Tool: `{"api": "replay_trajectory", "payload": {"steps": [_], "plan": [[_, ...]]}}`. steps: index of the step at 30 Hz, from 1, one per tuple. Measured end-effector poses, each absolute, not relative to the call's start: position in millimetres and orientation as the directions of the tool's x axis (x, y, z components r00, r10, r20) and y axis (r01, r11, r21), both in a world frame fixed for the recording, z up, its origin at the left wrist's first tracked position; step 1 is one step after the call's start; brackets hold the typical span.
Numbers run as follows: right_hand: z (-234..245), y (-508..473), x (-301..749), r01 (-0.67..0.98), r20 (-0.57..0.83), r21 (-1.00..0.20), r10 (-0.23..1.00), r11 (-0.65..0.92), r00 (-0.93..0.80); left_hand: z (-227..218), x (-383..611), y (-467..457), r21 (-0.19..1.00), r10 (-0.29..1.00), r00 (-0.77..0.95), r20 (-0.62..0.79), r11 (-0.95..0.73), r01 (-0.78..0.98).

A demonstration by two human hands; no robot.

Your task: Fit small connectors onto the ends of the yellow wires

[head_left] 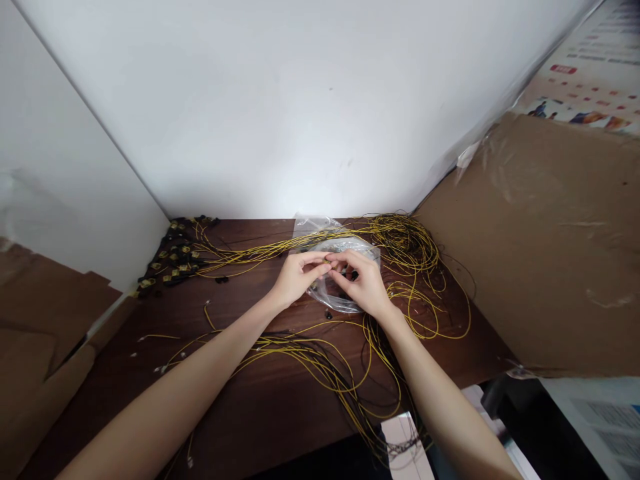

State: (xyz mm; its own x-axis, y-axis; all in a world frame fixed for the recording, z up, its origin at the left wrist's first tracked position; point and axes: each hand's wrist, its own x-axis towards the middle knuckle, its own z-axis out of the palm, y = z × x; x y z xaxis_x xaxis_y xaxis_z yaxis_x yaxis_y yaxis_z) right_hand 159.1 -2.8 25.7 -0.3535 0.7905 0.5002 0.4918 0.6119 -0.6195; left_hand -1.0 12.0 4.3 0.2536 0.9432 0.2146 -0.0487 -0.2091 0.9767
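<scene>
My left hand [296,277] and my right hand [364,283] meet fingertip to fingertip above a clear plastic bag [330,303]. Pinched between their thumbs and fingers is a small yellow-and-dark part [327,263], mostly covered by the fingers; its kind cannot be made out. The bag lies on the dark wooden table [280,427], with small dark pieces showing in it. Behind the hands runs a bundle of thin yellow and black wires [260,252]. Another bundle of yellow and black wires [310,360] lies nearer me, passing under my forearms.
Black connectors with yellow parts [175,260] cluster at the back left. Coiled wires [405,237] pile up at the back right. White panels [240,113] and brown cardboard [545,253] wall the table. A pale block [406,443] sits at the front edge.
</scene>
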Motion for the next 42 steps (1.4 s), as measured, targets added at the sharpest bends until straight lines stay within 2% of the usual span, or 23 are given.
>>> {"api": "replay_trajectory", "payload": {"steps": [12,23,42], "plan": [[28.5,-3.2,159.5,0.496,0.492,-0.615,0.79,0.613,-0.366,10.8,-2.5,9.9,0.964,0.93,0.269,0.252,-0.266,0.018],[27.7,-2.0,160.2,0.491,0.502,-0.621,0.791,0.611,-0.349,11.6,-1.7,8.9,0.971,0.925,0.297,0.238,-0.224,-0.081],[24.4,-0.1,160.1,0.571,0.456,-0.65,0.858,0.502,-0.235,5.9,-0.4,9.4,0.977,0.962,0.176,0.21,-0.21,-0.015]]}}
